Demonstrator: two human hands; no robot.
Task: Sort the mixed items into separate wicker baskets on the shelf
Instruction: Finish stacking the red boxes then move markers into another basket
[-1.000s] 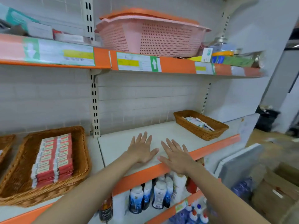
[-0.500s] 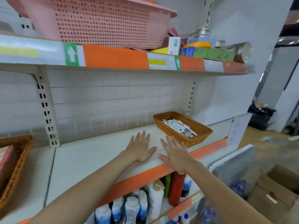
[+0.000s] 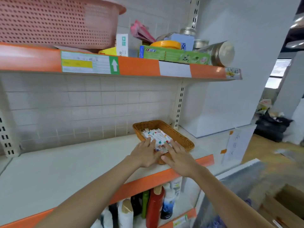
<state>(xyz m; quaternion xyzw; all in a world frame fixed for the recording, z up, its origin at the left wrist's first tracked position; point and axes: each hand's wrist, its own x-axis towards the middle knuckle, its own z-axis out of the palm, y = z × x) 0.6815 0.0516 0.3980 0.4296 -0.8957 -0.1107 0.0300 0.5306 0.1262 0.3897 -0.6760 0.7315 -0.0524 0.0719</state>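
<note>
Bottles (image 3: pixel 154 206) crowd the lower tier nearest me, at about six o'clock, under the orange lip of the shelf (image 3: pixel 69 175). Above them two forearms reach in toward one o'clock. The left hand (image 3: pixel 145 154) lies with fingers straight and close together against the near left edge of the wicker basket (image 3: pixel 179 135); the right hand (image 3: pixel 178 156) has its fingers straight and slightly spread over the near rim, and whether they actually touch the contents I cannot tell. Neither hand pinches anything. The basket sits at the right end of the shelf, close to the upright, and holds a loose layer of white markers (image 3: pixel 158 137) with coloured caps. Those look light, stiff and smooth, likely to roll or slide if the basket tips; the weave itself should give a dry, sure grip. I would take it by both short ends, kept level. Farther up, at twelve o'clock, a pink plastic basket (image 3: pixel 54 22) and a green box (image 3: pixel 174 55) rest on the top shelf.
</note>
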